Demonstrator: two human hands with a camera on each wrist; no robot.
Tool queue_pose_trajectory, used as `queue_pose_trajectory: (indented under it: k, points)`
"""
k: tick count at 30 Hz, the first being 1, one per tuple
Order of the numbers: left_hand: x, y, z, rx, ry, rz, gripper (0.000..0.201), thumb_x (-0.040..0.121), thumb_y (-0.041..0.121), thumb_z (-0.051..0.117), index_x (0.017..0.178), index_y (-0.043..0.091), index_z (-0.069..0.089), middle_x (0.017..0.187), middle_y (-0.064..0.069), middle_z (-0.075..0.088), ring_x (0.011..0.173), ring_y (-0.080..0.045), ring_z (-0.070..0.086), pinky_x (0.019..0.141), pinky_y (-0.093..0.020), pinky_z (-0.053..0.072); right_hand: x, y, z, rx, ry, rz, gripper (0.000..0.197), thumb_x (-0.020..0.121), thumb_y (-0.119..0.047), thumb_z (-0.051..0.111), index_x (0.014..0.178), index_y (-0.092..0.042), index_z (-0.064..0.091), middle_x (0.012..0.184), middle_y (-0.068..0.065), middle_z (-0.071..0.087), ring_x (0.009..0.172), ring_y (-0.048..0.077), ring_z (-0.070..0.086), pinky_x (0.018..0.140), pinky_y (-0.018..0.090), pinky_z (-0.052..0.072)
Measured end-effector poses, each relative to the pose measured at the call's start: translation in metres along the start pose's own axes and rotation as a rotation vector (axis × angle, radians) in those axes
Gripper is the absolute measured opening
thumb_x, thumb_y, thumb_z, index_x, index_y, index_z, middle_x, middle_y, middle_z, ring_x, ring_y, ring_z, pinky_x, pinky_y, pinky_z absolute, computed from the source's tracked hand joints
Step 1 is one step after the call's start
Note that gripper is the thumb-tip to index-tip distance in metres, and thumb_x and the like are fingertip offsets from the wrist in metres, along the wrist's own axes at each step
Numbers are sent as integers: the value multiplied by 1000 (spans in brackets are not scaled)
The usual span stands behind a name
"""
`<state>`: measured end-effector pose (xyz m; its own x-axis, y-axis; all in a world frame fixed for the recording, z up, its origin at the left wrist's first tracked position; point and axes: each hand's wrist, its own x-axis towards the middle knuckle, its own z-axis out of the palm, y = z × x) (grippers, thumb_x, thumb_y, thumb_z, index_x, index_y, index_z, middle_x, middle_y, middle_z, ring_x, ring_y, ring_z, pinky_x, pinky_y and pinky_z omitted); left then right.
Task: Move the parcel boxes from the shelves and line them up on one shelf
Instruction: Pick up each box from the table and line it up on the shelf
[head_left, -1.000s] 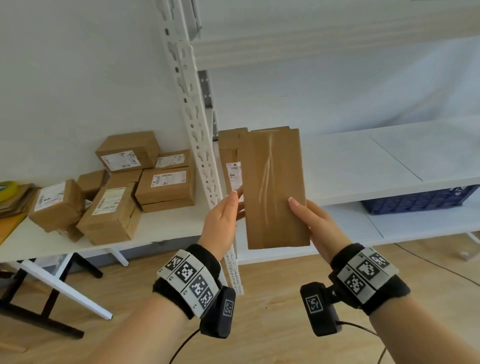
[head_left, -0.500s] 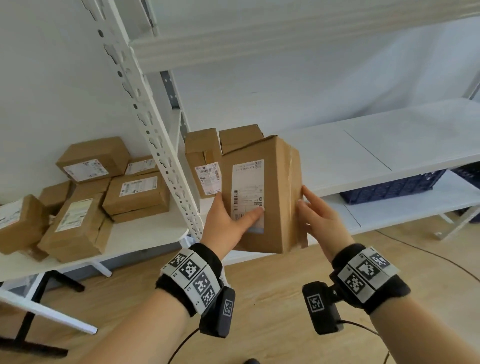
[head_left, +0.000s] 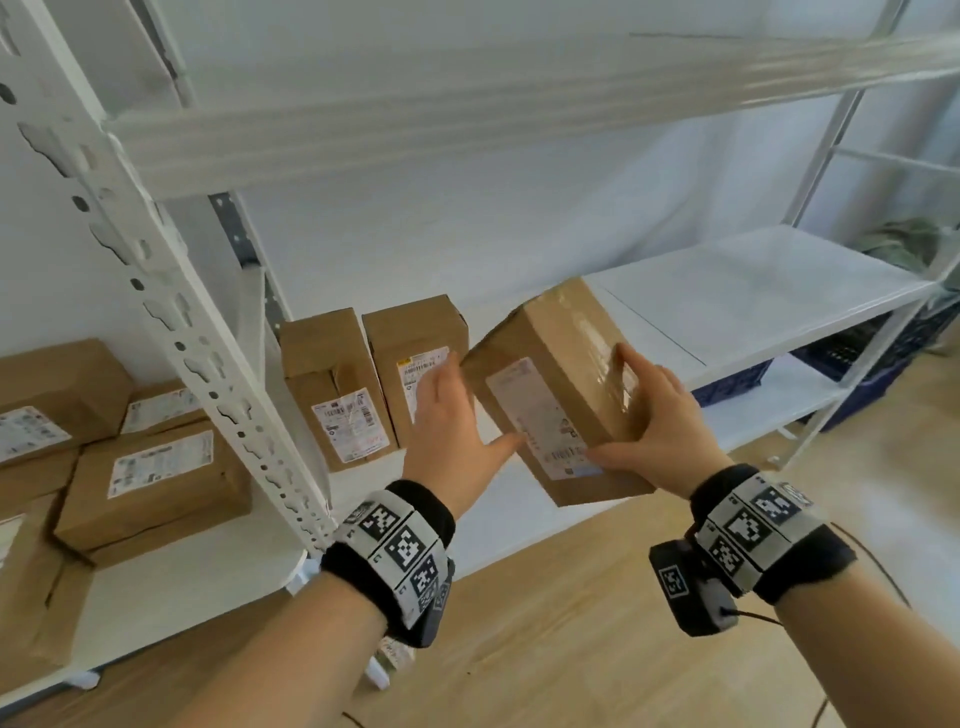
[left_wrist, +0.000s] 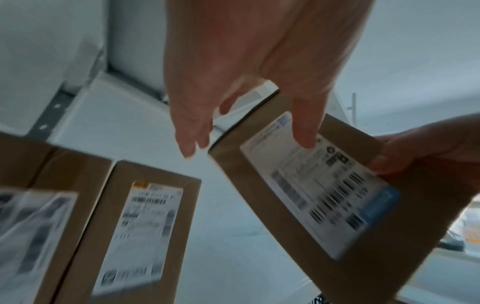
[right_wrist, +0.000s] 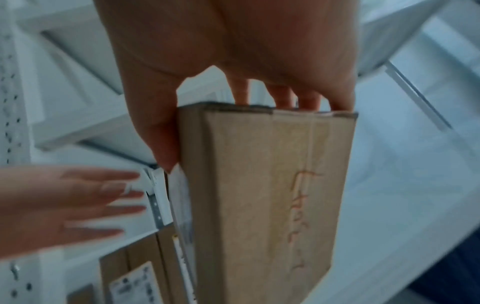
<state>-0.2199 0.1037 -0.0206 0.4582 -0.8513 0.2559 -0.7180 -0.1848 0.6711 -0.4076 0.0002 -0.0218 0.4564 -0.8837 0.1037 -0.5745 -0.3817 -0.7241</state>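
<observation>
A brown parcel box (head_left: 558, 364) with a white label hangs tilted above the white middle shelf (head_left: 753, 291). My right hand (head_left: 647, 415) grips it, thumb on the label face and fingers over the taped side (right_wrist: 259, 195). My left hand (head_left: 449, 421) lies with straight fingers along the box's left side, its thumb touching the label (left_wrist: 324, 195). Two more labelled parcels (head_left: 337, 395) (head_left: 415, 353) stand upright side by side at the shelf's left end, just left of the held box.
A perforated white upright (head_left: 171, 322) stands left of my hands. Beyond it a white table (head_left: 171, 582) carries several parcels (head_left: 156, 478). A shelf beam (head_left: 467, 119) runs overhead. A blue crate (head_left: 737, 376) sits on the lower shelf. Bare shelf stretches to the right.
The box has gone from the shelf's front edge to above the shelf and tipped to the right. My left fingers have straightened along its side, and the view has come closer.
</observation>
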Motion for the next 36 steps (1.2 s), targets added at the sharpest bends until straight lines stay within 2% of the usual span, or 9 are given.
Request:
queue_pose_trajectory:
  k: [5, 11, 15, 18, 24, 28, 31, 34, 36]
  points:
    - [35, 14, 0, 488, -53, 426, 109, 72, 46, 74, 150, 17, 3, 156, -8, 6, 144, -28, 4, 117, -47, 11, 10, -10, -5, -611, 34, -199, 102, 60, -42, 72, 144, -39, 16, 143, -1, 22, 135, 24, 15, 115, 45, -7]
    - [60, 15, 19, 739, -304, 460, 126, 64, 57, 74, 148, 23, -14, 156, -3, 1, 144, -28, -3, 115, -49, 1, 26, -11, 1, -790, -14, -416, 103, 56, -35, 73, 145, -37, 20, 147, 0, 26, 139, 25, 16, 112, 45, -12]
    - [69, 12, 27, 592, -279, 354, 127, 56, 58, 77, 149, 21, -2, 143, -4, 26, 133, -26, 27, 111, -43, 24, 41, -2, -6, -707, 108, -461, 104, 57, -40, 77, 144, -36, 21, 153, 1, 20, 143, 27, 8, 114, 52, -6]
    - [75, 14, 36, 321, -289, 97, 129, 56, 57, 80, 149, 21, -2, 145, -4, 25, 131, -23, 31, 107, -37, 32, 56, 7, -21, -205, 228, -240, 121, 53, -47, 84, 146, -39, 8, 155, 3, 4, 143, 24, 0, 114, 48, 8]
    - [96, 19, 76, -84, -277, -130, 129, 49, 55, 84, 146, 36, 1, 145, 0, 27, 131, -17, 36, 107, -41, 38, 102, 43, -46, 441, 67, 50, 129, 40, -64, 81, 146, -37, 12, 143, -3, 30, 131, 15, 35, 107, 41, 36]
    - [115, 25, 101, -257, -226, -142, 113, 52, 42, 86, 138, 45, 14, 137, 10, 40, 124, -12, 45, 101, -40, 45, 136, 58, -57, 410, 102, -83, 86, 64, -34, 82, 137, -30, 37, 116, -19, 48, 109, 10, 50, 92, 32, 47]
    - [128, 35, 117, -159, -166, -116, 84, 64, 36, 81, 132, 30, 32, 126, 9, 49, 114, -8, 50, 95, -31, 47, 157, 69, -56, 366, 102, -156, 73, 67, -31, 82, 130, -29, 45, 117, -10, 52, 105, 12, 51, 88, 31, 48]
    - [137, 39, 129, 18, -79, -184, 60, 75, 51, 68, 124, 25, 47, 118, 4, 45, 101, -8, 48, 88, -22, 41, 173, 79, -46, 303, 69, -244, 68, 69, -31, 81, 128, -27, 48, 123, -3, 48, 103, 5, 44, 83, 6, 37]
    - [142, 35, 135, 3, -35, -235, 57, 73, 60, 62, 119, 29, 51, 115, 2, 52, 101, -11, 54, 91, -29, 48, 180, 82, -37, 275, 37, -277, 64, 72, -29, 78, 129, -23, 48, 124, -2, 46, 100, 1, 40, 79, -4, 31]
